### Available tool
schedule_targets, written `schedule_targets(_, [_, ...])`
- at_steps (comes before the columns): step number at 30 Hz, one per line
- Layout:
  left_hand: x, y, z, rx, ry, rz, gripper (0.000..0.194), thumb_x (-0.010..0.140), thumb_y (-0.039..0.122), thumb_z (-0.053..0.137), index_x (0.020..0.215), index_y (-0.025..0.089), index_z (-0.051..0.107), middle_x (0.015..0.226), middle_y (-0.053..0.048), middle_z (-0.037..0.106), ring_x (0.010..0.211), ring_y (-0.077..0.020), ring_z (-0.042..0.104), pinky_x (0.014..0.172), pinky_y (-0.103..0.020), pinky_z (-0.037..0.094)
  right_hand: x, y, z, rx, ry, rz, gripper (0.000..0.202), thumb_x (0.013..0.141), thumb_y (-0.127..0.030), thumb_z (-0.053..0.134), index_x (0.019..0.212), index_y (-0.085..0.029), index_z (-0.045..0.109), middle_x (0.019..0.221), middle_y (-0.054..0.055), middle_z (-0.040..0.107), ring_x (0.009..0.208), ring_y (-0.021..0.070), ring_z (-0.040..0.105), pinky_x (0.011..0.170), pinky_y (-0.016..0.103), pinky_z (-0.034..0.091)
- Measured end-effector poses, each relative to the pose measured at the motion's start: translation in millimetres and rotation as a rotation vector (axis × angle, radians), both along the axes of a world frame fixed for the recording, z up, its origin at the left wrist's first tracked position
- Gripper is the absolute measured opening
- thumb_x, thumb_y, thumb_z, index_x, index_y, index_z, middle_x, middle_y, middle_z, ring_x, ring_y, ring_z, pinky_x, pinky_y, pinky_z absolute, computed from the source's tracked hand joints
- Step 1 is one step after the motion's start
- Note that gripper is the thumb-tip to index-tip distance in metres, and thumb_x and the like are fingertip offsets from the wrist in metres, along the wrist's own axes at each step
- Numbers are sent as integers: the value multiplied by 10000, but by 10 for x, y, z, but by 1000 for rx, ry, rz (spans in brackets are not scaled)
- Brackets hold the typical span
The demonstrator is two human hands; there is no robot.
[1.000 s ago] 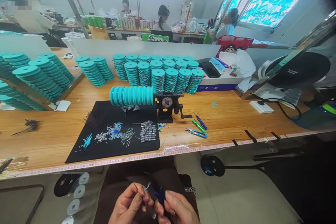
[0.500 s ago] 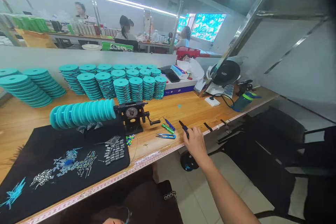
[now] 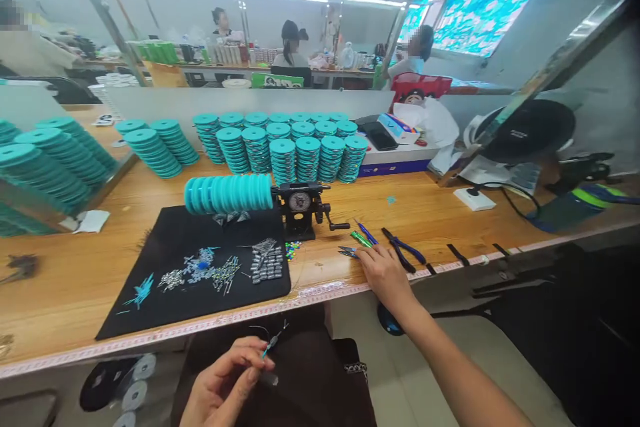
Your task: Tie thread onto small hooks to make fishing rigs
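My left hand [image 3: 227,383] is closed in a pinch above my lap. It holds a small fishing rig [image 3: 273,341], with thin line, a grey piece and a bit of teal tube showing. On the bench, my right hand [image 3: 387,273] is closed over the handle of thread snips [image 3: 347,251]; only their blade tips stick out. Close by lie a green tool [image 3: 361,239], a blue pen-like tool [image 3: 367,232] and dark-blue-handled pliers [image 3: 404,250]. Left of these stands a hand-crank winder [image 3: 301,203] carrying a row of teal foam spools [image 3: 227,193].
A black mat [image 3: 175,227] bears swivels, teal tubes, pins and grey sinkers [image 3: 267,263]. Behind stand stacks of teal spools [image 3: 283,160]. A box [image 3: 380,165], a power socket [image 3: 474,199] and a bottle [image 3: 565,207] sit rightward. Co-workers are beyond the partition.
My right hand has left the pliers, which now lie open on the bench, and moved left onto the snips. My left hand has risen into view with the rig. The view has turned left.
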State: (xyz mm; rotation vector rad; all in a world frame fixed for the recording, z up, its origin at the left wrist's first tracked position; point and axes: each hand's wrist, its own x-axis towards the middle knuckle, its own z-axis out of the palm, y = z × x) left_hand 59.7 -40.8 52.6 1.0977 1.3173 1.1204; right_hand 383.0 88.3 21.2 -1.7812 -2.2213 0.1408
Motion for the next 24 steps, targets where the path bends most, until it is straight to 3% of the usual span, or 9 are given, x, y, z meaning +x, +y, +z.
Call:
schedule_targets(5, [-61, 3, -30, -38, -135, 67, 258, 762, 448, 731, 707, 196, 728, 824, -83, 747, 1048, -278, 623, 924, -314, 456, -220, -25, 62, 6, 168, 20, 316, 988, -242, 316, 1066, -160, 612, 1026, 154, 642, 1053, 296, 520, 973, 433, 314])
schedule_targets(8, [-68, -3, -64, -91, -334, 144, 243, 719, 420, 786, 701, 189, 711, 726, -42, 722, 929, -250, 677, 873, -308, 477, -582, -309, 218, -135, 384, 32, 405, 1032, -358, 209, 1122, -176, 559, 876, 78, 603, 802, 209, 561, 734, 307, 437])
schedule_targets(10, [-71, -14, -86, -146, -450, 181, 249, 683, 399, 822, 691, 182, 701, 688, -27, 700, 883, -234, 686, 773, -267, 493, -873, -553, 325, -559, 771, 104, 470, 1024, -489, 215, 1064, -184, 571, 716, 7, 496, 653, 163, 484, 609, 258, 401])
schedule_targets(13, [-90, -43, -115, -235, -566, 197, 237, 655, 353, 851, 678, 178, 692, 679, -25, 679, 863, -217, 677, 641, -215, 468, -1252, -844, 404, -1093, 1140, 223, 461, 965, -606, 370, 911, -181, 541, 683, -43, 370, 576, 102, 334, 527, 203, 298])
schedule_targets(16, [-125, -83, -154, -288, -627, 191, 233, 638, 325, 868, 676, 182, 688, 671, -22, 679, 826, -195, 665, 616, -202, 453, -1473, -976, 364, -1358, 1249, 237, 469, 900, -661, 465, 816, -200, 450, 632, -79, 279, 520, 83, 193, 450, 192, 171])
schedule_targets(20, [-167, -129, -228, -261, -565, 137, 248, 665, 382, 843, 704, 182, 702, 703, -36, 701, 818, -191, 647, 637, -212, 459, -1543, -1015, 297, -1332, 1171, 203, 484, 913, -667, 419, 796, -198, 450, 622, -74, 294, 516, 81, 208, 431, 188, 170])
schedule_targets(24, [-169, -147, -268, -168, -391, 59, 238, 747, 420, 767, 730, 190, 712, 744, -39, 705, 802, -185, 628, 694, -233, 466, -1514, -1019, 345, -1242, 1021, 215, 491, 945, -646, 355, 786, -193, 459, 640, -55, 342, 540, 84, 296, 447, 178, 238])
